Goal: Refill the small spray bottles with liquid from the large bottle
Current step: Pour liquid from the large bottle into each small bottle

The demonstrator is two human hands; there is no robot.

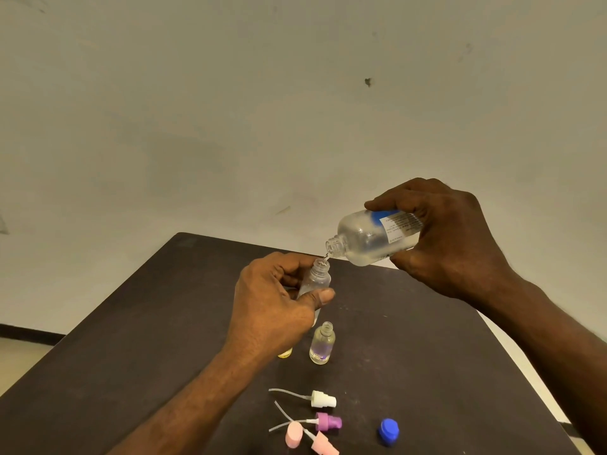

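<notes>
My right hand (450,238) grips the large clear bottle (364,239) with a blue-and-white label, tipped so its open neck points down-left. A thin stream of liquid runs from that neck into the open mouth of a small clear spray bottle (317,277), which my left hand (272,303) holds above the dark table (427,356). Another small clear bottle (322,343) stands uncapped on the table, with some liquid in it. A yellowish bottle (285,353) is mostly hidden behind my left wrist.
Near the table's front edge lie a white spray head (323,399), a purple spray head (328,421), a pink spray head (323,444), a pink cap (293,435) and the large bottle's blue cap (388,431). A pale wall rises behind the table.
</notes>
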